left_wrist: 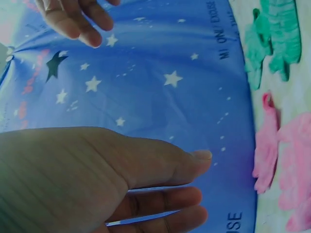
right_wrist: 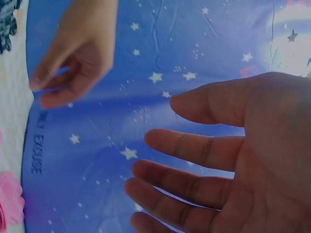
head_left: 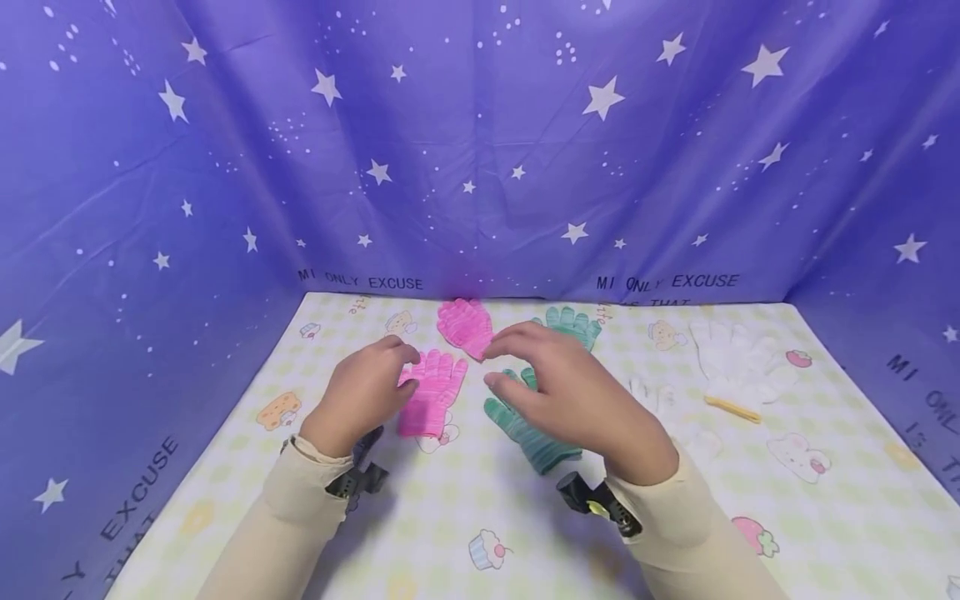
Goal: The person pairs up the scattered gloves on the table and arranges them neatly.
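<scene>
My left hand (head_left: 365, 392) hovers over the table at the left of a pink knit glove (head_left: 431, 404), its fingers loosely bent and holding nothing. A second pink glove (head_left: 465, 327) lies farther back. My right hand (head_left: 573, 392) is held above a green glove (head_left: 543, 442), partly covering it, with another green glove (head_left: 573, 323) behind. In the right wrist view, the right hand's fingers (right_wrist: 184, 145) are spread and relaxed with nothing between them. The left wrist view shows the left thumb (left_wrist: 170, 158) extended, apart from the pink (left_wrist: 266, 150) and green gloves (left_wrist: 284, 34).
White gloves (head_left: 738, 362) lie at the right on the patterned tablecloth (head_left: 420, 533), beside a thin yellow strip (head_left: 732, 409). A purple star-printed curtain (head_left: 480, 167) stands behind and on both sides. A dark grey item (right_wrist: 7, 24) shows at the right wrist view's edge.
</scene>
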`<state>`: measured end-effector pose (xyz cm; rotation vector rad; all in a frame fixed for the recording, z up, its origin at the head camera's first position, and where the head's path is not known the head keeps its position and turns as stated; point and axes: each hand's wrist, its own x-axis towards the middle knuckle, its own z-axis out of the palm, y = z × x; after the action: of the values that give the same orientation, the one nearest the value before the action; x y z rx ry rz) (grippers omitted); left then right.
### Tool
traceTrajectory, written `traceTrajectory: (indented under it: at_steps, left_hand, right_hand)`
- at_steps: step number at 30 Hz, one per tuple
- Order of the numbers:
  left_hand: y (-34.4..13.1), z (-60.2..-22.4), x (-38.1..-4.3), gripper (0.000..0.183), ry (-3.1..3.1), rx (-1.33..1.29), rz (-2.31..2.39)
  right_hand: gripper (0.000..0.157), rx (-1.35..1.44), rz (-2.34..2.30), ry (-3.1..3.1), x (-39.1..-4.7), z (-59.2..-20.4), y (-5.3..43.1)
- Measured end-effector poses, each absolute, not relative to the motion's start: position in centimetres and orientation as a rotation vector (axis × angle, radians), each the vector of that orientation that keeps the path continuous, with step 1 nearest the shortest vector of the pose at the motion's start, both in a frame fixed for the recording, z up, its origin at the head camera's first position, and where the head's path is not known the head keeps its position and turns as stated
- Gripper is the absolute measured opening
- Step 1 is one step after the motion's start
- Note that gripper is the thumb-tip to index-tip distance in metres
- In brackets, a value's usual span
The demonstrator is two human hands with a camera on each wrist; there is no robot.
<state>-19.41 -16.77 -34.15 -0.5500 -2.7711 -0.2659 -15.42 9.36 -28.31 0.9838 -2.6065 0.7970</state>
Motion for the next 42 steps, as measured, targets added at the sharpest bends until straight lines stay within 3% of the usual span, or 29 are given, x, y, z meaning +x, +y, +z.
traceTrajectory:
  at_steps: [12,20,42]
  left_hand:
    - [-15.5,-37.4,-20.6,0.027,-2.911,-0.526,-0.185]
    - [-15.6,-38.8,-21.2,0.016,-2.946,-0.554,-0.198]
    - [-15.4,-40.9,-21.9,0.005,-3.011,-0.531,-0.113]
  right_hand:
    - [0.022,0.879,0.705,-2.682,-16.4,-28.2,10.8]
    - [0.024,0.846,0.662,-2.752,-17.3,-29.6,9.7]
    - [0.041,0.769,0.496,-3.085,-18.1,-31.2,11.0]
